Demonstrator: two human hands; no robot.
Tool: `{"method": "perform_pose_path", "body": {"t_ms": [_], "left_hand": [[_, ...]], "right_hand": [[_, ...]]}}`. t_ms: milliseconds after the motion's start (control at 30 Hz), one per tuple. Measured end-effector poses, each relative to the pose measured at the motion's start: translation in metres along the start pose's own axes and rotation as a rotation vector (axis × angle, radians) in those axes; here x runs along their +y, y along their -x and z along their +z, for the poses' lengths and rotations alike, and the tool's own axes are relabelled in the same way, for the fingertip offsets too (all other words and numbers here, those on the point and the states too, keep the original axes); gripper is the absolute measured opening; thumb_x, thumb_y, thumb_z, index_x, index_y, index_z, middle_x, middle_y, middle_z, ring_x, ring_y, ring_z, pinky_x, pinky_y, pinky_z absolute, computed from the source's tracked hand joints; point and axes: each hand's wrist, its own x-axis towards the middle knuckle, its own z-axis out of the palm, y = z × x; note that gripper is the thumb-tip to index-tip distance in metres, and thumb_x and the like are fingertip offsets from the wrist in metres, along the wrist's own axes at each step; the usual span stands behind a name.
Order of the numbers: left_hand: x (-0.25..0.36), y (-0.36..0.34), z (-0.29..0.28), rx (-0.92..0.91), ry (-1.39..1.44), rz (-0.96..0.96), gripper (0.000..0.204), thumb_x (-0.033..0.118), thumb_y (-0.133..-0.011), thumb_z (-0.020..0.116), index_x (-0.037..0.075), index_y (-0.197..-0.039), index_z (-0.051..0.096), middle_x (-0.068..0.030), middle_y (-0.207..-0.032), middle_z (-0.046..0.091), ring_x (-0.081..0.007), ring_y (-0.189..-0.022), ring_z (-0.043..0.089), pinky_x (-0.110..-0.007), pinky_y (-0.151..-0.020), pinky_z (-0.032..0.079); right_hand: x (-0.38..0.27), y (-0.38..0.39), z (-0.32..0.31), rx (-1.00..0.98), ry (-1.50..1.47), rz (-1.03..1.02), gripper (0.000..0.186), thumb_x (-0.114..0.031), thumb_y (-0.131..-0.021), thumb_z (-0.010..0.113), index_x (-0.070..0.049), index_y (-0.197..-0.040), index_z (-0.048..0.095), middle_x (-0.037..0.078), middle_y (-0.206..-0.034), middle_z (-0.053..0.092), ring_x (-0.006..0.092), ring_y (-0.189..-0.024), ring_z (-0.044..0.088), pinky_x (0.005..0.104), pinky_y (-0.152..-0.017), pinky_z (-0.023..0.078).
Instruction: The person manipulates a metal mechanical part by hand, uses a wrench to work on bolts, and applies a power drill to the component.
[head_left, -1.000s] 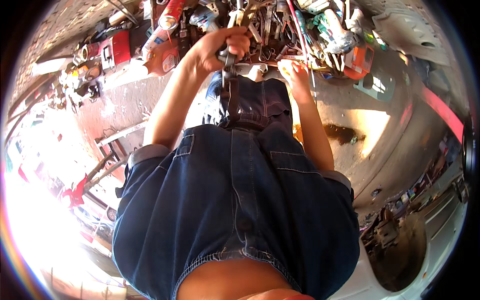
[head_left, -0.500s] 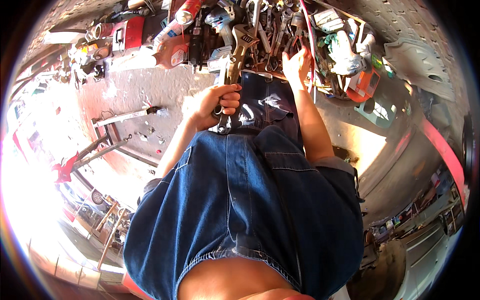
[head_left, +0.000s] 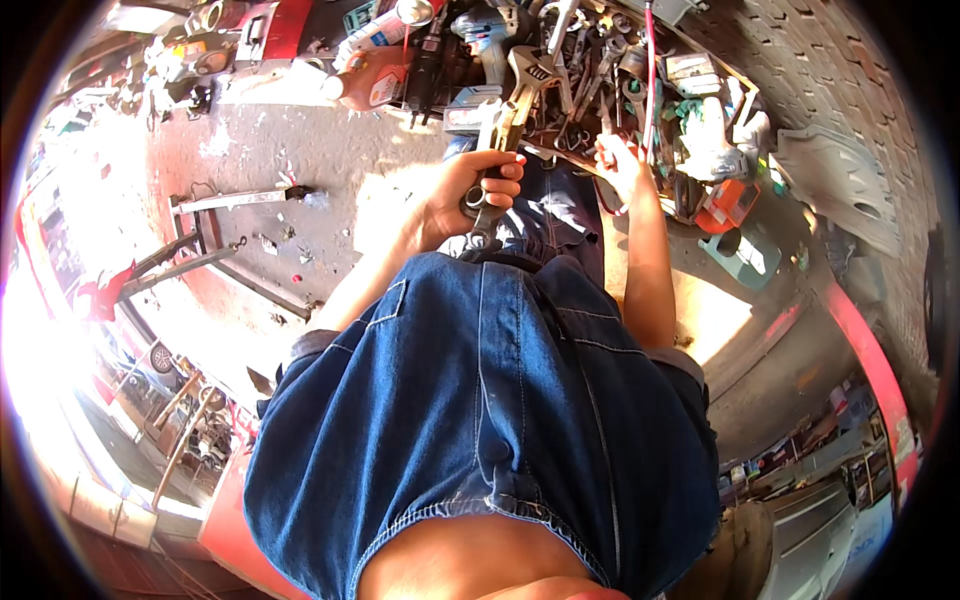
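Observation:
My left hand is closed around an adjustable wrench, its jaw pointing up and away from me. Other wrenches are bundled in the same grip, and a ring-ended wrench pokes out below the fist. At the near edge of the tool heap my right hand has its fingers drawn together around a slim, pale piece, whose kind I cannot make out. Wrenches and other metal hand tools lie jumbled just beyond that hand. A thin red hose or cable passes beside it.
Left of the heap are a blue-grey cordless power tool, a spray can and an orange jug. Gloves and an orange box sit to the right. A metal frame stands on the left floor.
The view has shifted, so most things appear a little further right. My right hand has drawn slightly back from the tools toward me. My left hand keeps its hold on the wrenches.

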Motion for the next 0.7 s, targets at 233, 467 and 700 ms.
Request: {"method": "perform_pose_path", "body": {"t_ms": [233, 467, 700], "left_hand": [[-0.003, -0.006, -0.014, -0.093, 0.067, -0.075, 0.025, 0.022, -0.101, 0.042, -0.003, -0.105, 0.046, 0.0015, -0.070, 0.040, -0.0051, -0.050, 0.035, -0.021, -0.044, 0.033], [-0.014, -0.005, 0.001, 0.315, -0.314, 0.163, 0.037, 0.045, -0.091, 0.059, 0.008, -0.088, 0.064, -0.0007, -0.066, 0.061, -0.0058, -0.043, 0.048, -0.019, -0.038, 0.041], [-0.006, -0.002, -0.006, 0.173, -0.309, 0.085, 0.014, 0.023, -0.089, 0.065, 0.009, -0.092, 0.065, 0.0001, -0.070, 0.063, -0.0054, -0.048, 0.054, -0.019, -0.039, 0.043]], "right_hand": [[-0.055, 0.112, 0.113, -0.219, 0.081, 0.004, 0.026, -0.026, -0.085, 0.063, -0.005, -0.096, 0.051, -0.002, -0.066, 0.049, 0.0060, -0.048, 0.046, 0.0221, -0.043, 0.038], [-0.054, 0.126, 0.169, -0.289, 0.722, -0.374, 0.057, -0.043, -0.089, 0.062, 0.009, -0.106, 0.044, 0.018, -0.082, 0.066, 0.0273, -0.074, 0.068, 0.0357, -0.063, 0.052], [-0.067, 0.138, 0.172, -0.282, 1.051, -0.327, 0.052, -0.045, -0.096, 0.047, 0.005, -0.104, 0.041, 0.017, -0.078, 0.067, 0.0361, -0.076, 0.065, 0.0418, -0.064, 0.049]]}}
